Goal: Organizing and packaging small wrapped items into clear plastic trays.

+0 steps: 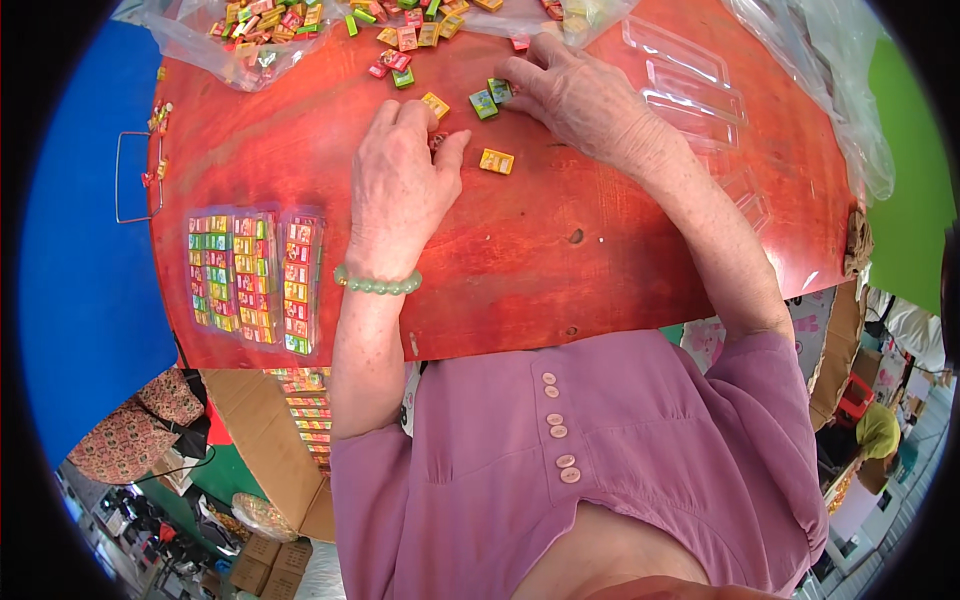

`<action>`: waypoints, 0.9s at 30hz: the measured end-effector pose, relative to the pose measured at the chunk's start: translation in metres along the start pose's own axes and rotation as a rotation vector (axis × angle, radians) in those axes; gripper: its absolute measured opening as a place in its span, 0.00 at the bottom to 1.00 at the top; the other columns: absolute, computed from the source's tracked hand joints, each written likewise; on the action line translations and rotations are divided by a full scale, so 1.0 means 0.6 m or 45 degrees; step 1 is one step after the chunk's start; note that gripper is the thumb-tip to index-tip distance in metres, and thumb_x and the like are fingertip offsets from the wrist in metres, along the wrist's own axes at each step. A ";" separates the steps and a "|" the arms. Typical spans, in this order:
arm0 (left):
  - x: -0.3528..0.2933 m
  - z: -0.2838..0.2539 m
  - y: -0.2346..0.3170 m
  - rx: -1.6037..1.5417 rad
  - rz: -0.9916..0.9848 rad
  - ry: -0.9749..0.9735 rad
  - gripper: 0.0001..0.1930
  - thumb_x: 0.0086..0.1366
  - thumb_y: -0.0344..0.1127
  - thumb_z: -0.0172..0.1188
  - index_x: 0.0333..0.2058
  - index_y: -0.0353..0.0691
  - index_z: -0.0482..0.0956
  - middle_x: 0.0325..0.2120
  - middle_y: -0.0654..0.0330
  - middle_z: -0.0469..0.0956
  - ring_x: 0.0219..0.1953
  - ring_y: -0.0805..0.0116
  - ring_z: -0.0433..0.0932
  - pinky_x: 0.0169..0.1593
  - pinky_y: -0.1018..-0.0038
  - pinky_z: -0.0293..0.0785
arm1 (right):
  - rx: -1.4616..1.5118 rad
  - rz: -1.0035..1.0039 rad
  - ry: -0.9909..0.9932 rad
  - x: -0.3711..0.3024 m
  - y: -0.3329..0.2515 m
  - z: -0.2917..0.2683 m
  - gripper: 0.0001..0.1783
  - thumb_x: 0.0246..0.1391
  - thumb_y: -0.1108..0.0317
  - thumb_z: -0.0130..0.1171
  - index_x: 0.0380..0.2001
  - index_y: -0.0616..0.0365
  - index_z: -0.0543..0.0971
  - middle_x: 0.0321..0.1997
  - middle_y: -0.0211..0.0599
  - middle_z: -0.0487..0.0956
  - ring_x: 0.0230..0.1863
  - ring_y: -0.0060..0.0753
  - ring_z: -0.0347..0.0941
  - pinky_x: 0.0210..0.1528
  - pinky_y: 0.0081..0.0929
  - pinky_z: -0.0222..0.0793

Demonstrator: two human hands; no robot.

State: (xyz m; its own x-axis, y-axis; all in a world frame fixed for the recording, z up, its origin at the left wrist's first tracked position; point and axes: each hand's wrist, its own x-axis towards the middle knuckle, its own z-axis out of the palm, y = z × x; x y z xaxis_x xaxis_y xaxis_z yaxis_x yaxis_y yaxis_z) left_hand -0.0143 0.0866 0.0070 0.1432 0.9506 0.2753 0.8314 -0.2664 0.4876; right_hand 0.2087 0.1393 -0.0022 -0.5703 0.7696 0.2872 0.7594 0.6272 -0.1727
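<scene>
My left hand [400, 185], a green bead bracelet at its wrist, is closed over the red tabletop. Between its thumb and fingers shows part of a small red box [438, 142]. My right hand [585, 105] reaches in from the right, its fingertips pinching a small green box [499, 91]. Another green box [484, 104] lies right beside that one. Between the hands lie a yellow box [497, 161] and, farther away, a second yellow box [435, 105]. A red box [378, 69] and a green box [403, 77] lie beyond my left hand.
Filled clear trays [302, 280] lie at the table's left. Clear plastic trays without boxes [690, 105] lie at the right. A clear bag [225, 45] of colourful boxes sits at the far left, another bag [850, 110] far right. Below the front edge stands a cardboard carton [245, 410] holding filled trays.
</scene>
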 end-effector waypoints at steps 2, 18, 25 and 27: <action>0.003 -0.008 -0.001 -0.258 -0.059 -0.103 0.12 0.58 0.29 0.72 0.37 0.31 0.78 0.33 0.48 0.76 0.35 0.48 0.80 0.39 0.56 0.77 | 0.003 0.005 -0.015 0.000 -0.001 -0.003 0.18 0.64 0.57 0.62 0.54 0.47 0.76 0.46 0.42 0.72 0.45 0.50 0.80 0.40 0.44 0.78; 0.031 0.003 -0.020 -0.167 0.059 -0.055 0.16 0.61 0.30 0.70 0.47 0.32 0.81 0.41 0.47 0.78 0.42 0.46 0.81 0.45 0.57 0.78 | 0.097 0.003 -0.069 -0.002 -0.003 -0.009 0.16 0.63 0.61 0.63 0.51 0.49 0.76 0.45 0.40 0.73 0.45 0.50 0.79 0.42 0.44 0.77; 0.013 -0.001 -0.018 -0.180 0.153 -0.075 0.12 0.62 0.27 0.66 0.43 0.32 0.78 0.39 0.47 0.77 0.42 0.46 0.80 0.45 0.57 0.77 | 0.129 -0.001 -0.080 -0.018 -0.011 -0.025 0.15 0.62 0.60 0.63 0.50 0.50 0.77 0.44 0.40 0.74 0.45 0.51 0.77 0.44 0.46 0.76; 0.001 -0.012 -0.009 -0.187 0.163 -0.107 0.12 0.62 0.26 0.66 0.43 0.32 0.78 0.39 0.47 0.77 0.42 0.46 0.79 0.46 0.56 0.76 | 0.115 0.024 -0.107 -0.023 -0.014 -0.027 0.15 0.62 0.60 0.63 0.50 0.50 0.77 0.43 0.40 0.74 0.45 0.51 0.77 0.44 0.45 0.76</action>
State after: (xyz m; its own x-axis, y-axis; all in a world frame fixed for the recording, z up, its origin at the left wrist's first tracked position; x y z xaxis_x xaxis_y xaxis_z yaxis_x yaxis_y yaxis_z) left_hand -0.0229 0.0873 0.0104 0.2920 0.9159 0.2754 0.7176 -0.4002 0.5701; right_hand 0.2156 0.1215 0.0106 -0.5830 0.7865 0.2040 0.7413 0.6176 -0.2627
